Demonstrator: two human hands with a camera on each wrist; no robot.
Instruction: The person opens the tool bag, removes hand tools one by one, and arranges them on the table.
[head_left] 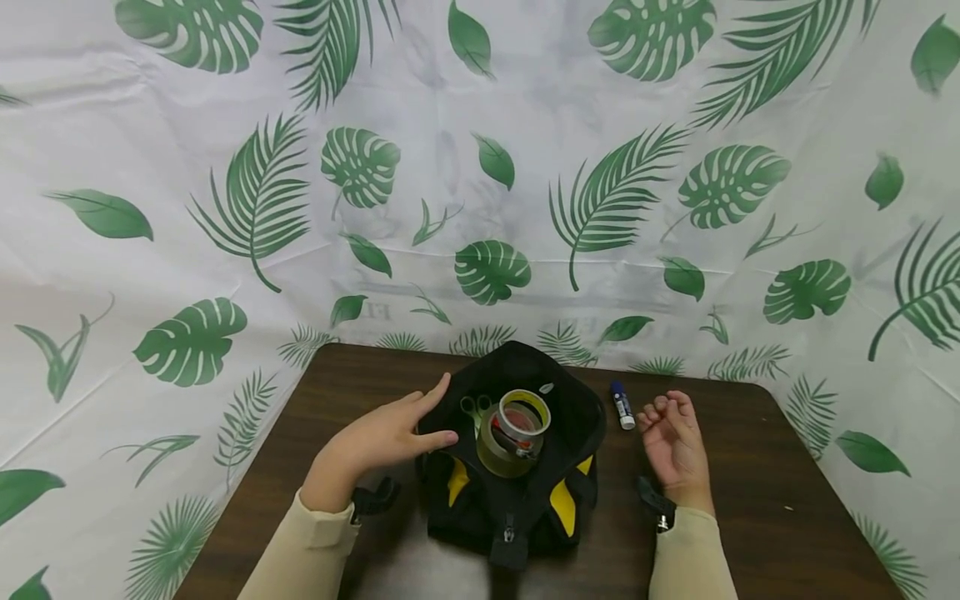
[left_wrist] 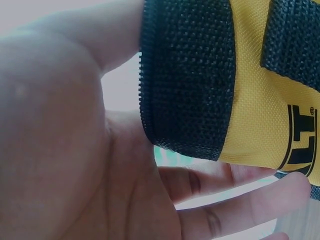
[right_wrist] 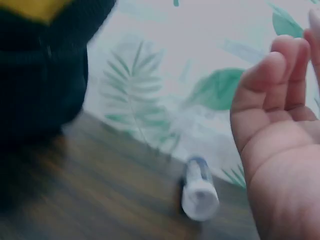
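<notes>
A black and yellow zippered bag (head_left: 457,533) stands with its mouth gaping on the table. Inside it are a large translucent tape roll (head_left: 498,462), a smaller tape roll (head_left: 546,414) with a yellow inner ring, and green-handled scissors (head_left: 476,407). My left hand (head_left: 378,437) touches the bag's left rim, thumb at the mouth and fingers straight along the outside. In the left wrist view, the zippered edge (left_wrist: 187,80) lies between thumb and fingers. Palm up, my right hand (head_left: 677,454) holds nothing, its fingers loosely bent. Beside it lies a blue-capped glue stick (head_left: 622,406).
The dark wooden table (head_left: 780,492) extends to both sides of the bag. A white cloth (head_left: 420,275) with green leaf prints hangs behind the table's back edge. Small red and dark items within the tape rolls are too unclear to name.
</notes>
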